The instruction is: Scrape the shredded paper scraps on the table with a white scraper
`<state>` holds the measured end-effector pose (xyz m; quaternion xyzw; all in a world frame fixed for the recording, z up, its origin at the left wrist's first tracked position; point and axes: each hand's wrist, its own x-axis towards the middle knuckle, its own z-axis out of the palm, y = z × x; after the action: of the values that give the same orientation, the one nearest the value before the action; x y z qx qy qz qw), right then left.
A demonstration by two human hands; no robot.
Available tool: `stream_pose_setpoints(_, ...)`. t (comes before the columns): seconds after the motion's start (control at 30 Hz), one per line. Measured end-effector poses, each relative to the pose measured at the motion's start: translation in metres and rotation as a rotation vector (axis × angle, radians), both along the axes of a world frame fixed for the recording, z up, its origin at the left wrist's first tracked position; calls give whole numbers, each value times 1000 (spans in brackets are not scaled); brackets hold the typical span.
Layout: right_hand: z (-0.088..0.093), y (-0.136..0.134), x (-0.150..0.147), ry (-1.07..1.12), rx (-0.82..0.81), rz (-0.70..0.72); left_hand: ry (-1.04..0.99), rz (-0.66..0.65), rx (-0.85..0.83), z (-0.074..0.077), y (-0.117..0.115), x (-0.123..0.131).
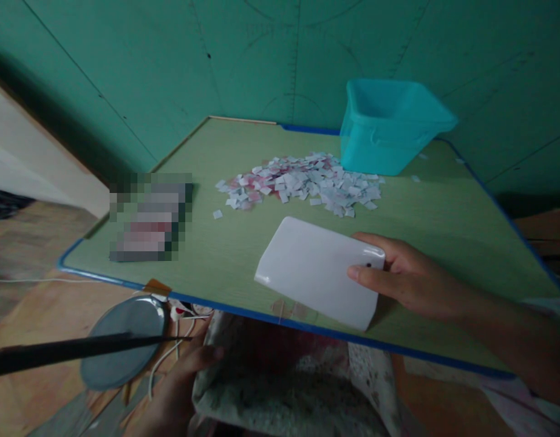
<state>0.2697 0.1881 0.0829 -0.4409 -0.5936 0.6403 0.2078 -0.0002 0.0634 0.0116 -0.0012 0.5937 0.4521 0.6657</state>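
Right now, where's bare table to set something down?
Bare green tabletop lies right of the paper scraps, below the teal bin; another patch lies between the blurred object and the white card in your right hand. Scraps and bin crowd the back.

Right hand, right of centre, reached inward from the right forearm, with the wrist nearly straight and the thumb and fingers closed in a pinch. Left hand, nearer and left of centre, lay lower in shadow, fingers loosely curled.

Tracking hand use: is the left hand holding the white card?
No, the right hand grips the white card; the left hand is below the table's edge.
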Motion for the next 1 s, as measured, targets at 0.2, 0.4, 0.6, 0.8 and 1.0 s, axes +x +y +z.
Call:
stream_pose_setpoints(0.2, -1, 0, 1, 45, -68, -23, 57, -93, 103, -14, -6, -8)
stream_pose_setpoints(0.4, 0, -1, 3, 71, -94, -7, 45, -131, 127, -24, -12, -15)
stream_pose_setpoints(0.6, 1, -1, 2, 98, -113, -17, 14, -139, 166, -25, -10, -14)
stream_pose_setpoints(0.8, 2, -3, 4, 114, -120, -30, -1, -174, 202, -21, -5, -9)
stream_pose_setpoints(1.0, 2, -4, 4, 93, -115, -26, 38, -142, 138, -20, -9, -11)
